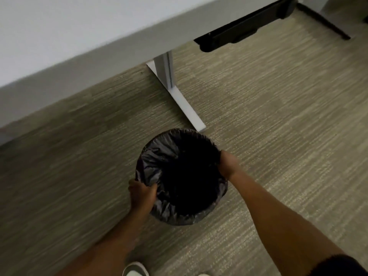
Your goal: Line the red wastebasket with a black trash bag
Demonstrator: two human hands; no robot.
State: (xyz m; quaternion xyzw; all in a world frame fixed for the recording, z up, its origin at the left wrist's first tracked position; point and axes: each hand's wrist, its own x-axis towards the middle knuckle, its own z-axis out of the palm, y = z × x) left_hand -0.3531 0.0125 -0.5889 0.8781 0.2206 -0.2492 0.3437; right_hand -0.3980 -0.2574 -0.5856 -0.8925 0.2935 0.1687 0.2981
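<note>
A black trash bag (159,164) covers a round wastebasket standing on the carpet in the middle of the head view. The bag is folded over the rim all the way round, so no red of the basket shows. My left hand (140,194) grips the bag-covered rim at the near left. At the right side of the rim, my right hand (229,163) holds it too, fingers curled over the edge. The inside of the bag is dark and nothing in it can be made out.
A white desk (79,36) fills the upper left, its white leg and foot (179,96) ending just behind the basket. A black tray or bar (245,30) hangs under the desk at the upper right. Striped beige carpet (278,116) surrounds everything. My shoe (135,269) shows at the bottom edge.
</note>
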